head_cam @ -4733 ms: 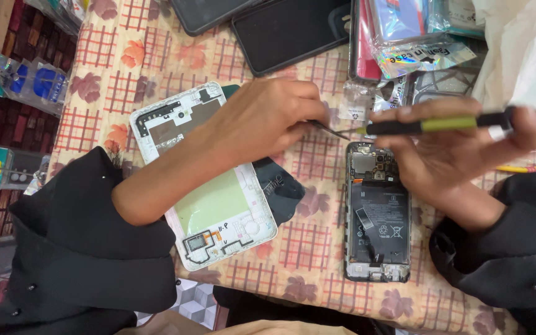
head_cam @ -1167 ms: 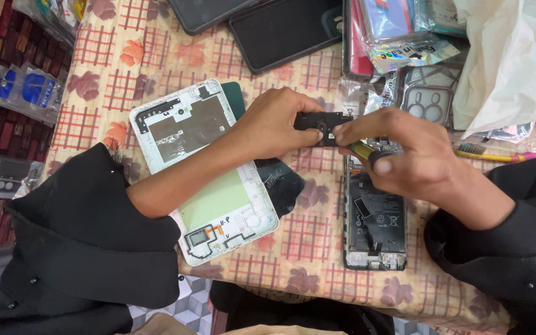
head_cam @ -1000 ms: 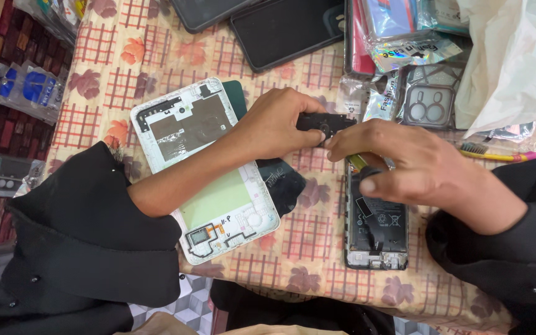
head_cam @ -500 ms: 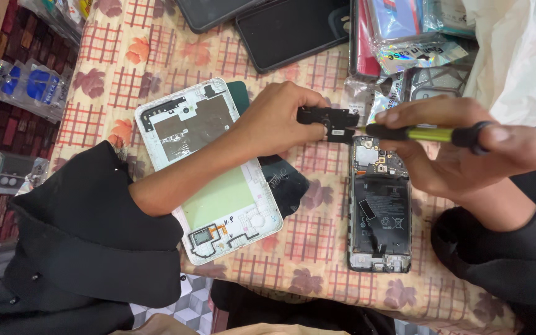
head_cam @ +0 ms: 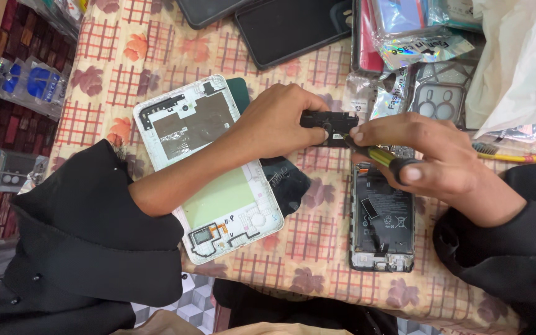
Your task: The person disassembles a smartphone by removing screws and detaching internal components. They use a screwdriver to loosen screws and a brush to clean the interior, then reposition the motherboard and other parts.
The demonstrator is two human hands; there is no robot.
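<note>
Two bare hands meet over a tablecloth [head_cam: 156, 37] printed with a red grid and orange-brown flowers, soft fabric draped over the table edge. Left hand [head_cam: 280, 121] is closed in a narrow pinch on a small black plastic cover piece [head_cam: 325, 124], flat and roughly rectangular, held up just above the cloth. Right hand [head_cam: 432, 158] is curled tight around a screwdriver [head_cam: 383, 158] with a yellow-green shaft section and a black rubbery end cap, thumb pressing on the cap. The driver's tip end touches the black piece right where both sets of fingertips come together, so the part sits between the two hands, touching both.

Just below the right hand lies an opened phone [head_cam: 383, 217], back off, dark battery and boards exposed, long rectangle with rounded corners. Under the left forearm sits a white plastic phone frame [head_cam: 209, 167] with a grey metal shield up top and a pale green panel lower down, tilted diagonally. A dark phone back cover [head_cam: 286, 183] pokes out beside it. Up top: a glossy black screen panel [head_cam: 290, 28], clear crinkly accessory packets [head_cam: 417, 49], a white plastic bag [head_cam: 519, 62], and a yellow toothbrush [head_cam: 510, 155] near the right wrist. Both sleeves are black cloth.
</note>
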